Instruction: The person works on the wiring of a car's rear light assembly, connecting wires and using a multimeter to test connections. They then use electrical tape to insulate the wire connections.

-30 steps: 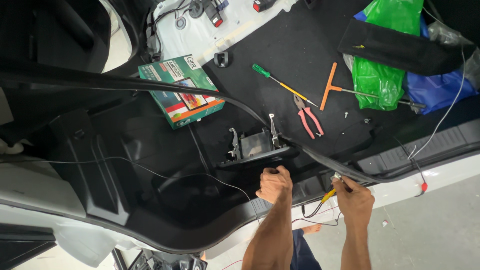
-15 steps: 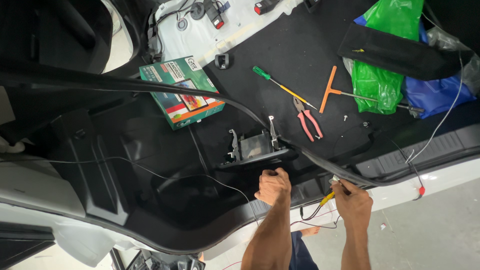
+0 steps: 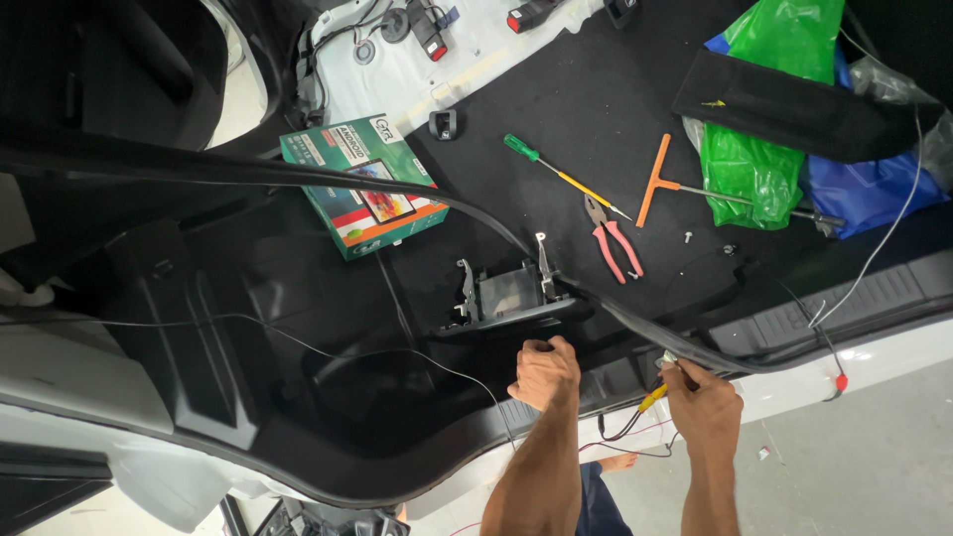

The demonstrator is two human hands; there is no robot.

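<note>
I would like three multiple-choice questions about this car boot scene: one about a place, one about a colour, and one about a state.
1. Where do the red-handled pliers lie?
A. between the green-handled screwdriver and the orange T-handled tool
B. on the green box
C. in the left hand

2. What colour is the plastic bag at the top right?
A. yellow
B. green
C. white

3. What is the right hand doing?
A. resting flat and open
B. gripping the pliers
C. pinching a small yellow part with wires

Answers: 1 A, the pliers lie on the black carpet between those two tools. 2 B, the bag is bright green. 3 C, the fingers close on the yellow piece by the boot edge.
</note>
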